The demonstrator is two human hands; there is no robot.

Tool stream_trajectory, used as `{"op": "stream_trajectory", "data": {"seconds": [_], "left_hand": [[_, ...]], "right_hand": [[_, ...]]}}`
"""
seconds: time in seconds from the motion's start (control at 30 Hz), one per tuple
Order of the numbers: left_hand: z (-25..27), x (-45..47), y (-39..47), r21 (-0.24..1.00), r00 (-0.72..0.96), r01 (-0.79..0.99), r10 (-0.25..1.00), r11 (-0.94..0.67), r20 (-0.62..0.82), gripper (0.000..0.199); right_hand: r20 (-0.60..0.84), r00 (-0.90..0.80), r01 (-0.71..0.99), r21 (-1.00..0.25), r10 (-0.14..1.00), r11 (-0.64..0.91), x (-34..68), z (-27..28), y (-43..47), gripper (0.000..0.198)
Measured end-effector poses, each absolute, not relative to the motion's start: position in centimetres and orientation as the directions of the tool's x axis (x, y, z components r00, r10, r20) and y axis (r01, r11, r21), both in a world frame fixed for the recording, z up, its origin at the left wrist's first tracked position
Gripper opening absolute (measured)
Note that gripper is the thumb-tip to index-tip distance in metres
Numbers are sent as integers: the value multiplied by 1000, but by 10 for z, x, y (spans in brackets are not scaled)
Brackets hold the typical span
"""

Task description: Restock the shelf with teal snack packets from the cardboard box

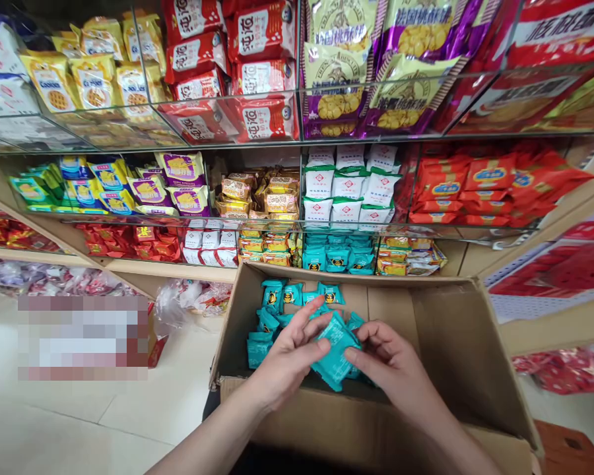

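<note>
Above an open cardboard box (445,330), both my hands grip a teal snack packet (337,353) that is tilted with its printed side toward me. My left hand (292,353) pinches its left edge, with the index finger raised off it. On the right edge, my right hand (389,353) closes with thumb and fingers. More teal packets (272,295) lie in the left part of the box, some hidden behind my hands. Similar teal packets (337,256) stand stacked on the low shelf just beyond the box.
Clear-fronted shelves hold yellow cookie packs (96,82), red biscuit packs (262,76), purple-and-cream bags (334,82), white packets (346,187) and red packets (490,175). Bagged goods (198,297) lie on the floor under the shelves. An orange-brown box (571,448) is at lower right.
</note>
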State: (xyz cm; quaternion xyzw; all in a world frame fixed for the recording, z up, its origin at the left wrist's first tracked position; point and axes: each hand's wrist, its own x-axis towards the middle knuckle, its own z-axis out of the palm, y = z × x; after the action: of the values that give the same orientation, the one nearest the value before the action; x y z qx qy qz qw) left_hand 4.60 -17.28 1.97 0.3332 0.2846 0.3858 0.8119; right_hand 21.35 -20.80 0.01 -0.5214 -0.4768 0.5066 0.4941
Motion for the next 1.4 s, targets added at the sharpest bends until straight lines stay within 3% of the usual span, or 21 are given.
{"op": "stream_trajectory", "data": {"seconds": [0.07, 0.2, 0.3, 0.4, 0.63, 0.87, 1.07, 1.13, 1.23, 1.3, 1.4], "left_hand": [[21, 45, -177, 824, 583, -357, 794, 440, -172, 69], [23, 39, -184, 906, 623, -323, 782, 275, -15, 75], [28, 37, -190, 935, 654, -310, 752, 175, 76, 75], [36, 38, -196, 948, 694, -286, 712, 138, 105, 72], [48, 43, -197, 972, 737, -216, 668, 95, 99, 72], [46, 47, -192, 982, 739, -160, 672, 98, 53, 74], [48, 55, -187, 993, 750, -104, 660, 53, 43, 75], [48, 57, -185, 997, 753, -70, 656, 22, 39, 74], [46, 60, -183, 1000, 753, -21, 657, -11, 23, 74], [44, 63, -181, 999, 738, 23, 675, -24, 0, 74], [36, 70, -171, 996, 687, 84, 726, -30, -36, 71]], "right_hand": [[-48, 37, -49, -998, 998, -46, 212, 2, -211, 30], [-86, 149, -150, -987, 985, -63, 218, 4, -213, 27], [-134, 75, -261, -959, 988, -110, 220, 8, -214, 25], [-114, -1, -318, -942, 993, -109, 221, 12, -214, 18], [-112, 66, -324, -942, 992, -85, 225, 13, -215, 16], [-46, 185, -47, -998, 982, -38, 248, 11, -214, 24], [19, 317, 236, -970, 948, -59, 282, -12, -222, 28], [174, 363, 474, -880, 915, -21, 299, -22, -222, 29], [507, 407, 804, -593, 760, -35, 329, -34, -220, 35], [618, 433, 866, -487, 656, -113, 348, -41, -218, 39], [613, 507, 849, -476, 606, -228, 372, -57, -215, 47]]}}
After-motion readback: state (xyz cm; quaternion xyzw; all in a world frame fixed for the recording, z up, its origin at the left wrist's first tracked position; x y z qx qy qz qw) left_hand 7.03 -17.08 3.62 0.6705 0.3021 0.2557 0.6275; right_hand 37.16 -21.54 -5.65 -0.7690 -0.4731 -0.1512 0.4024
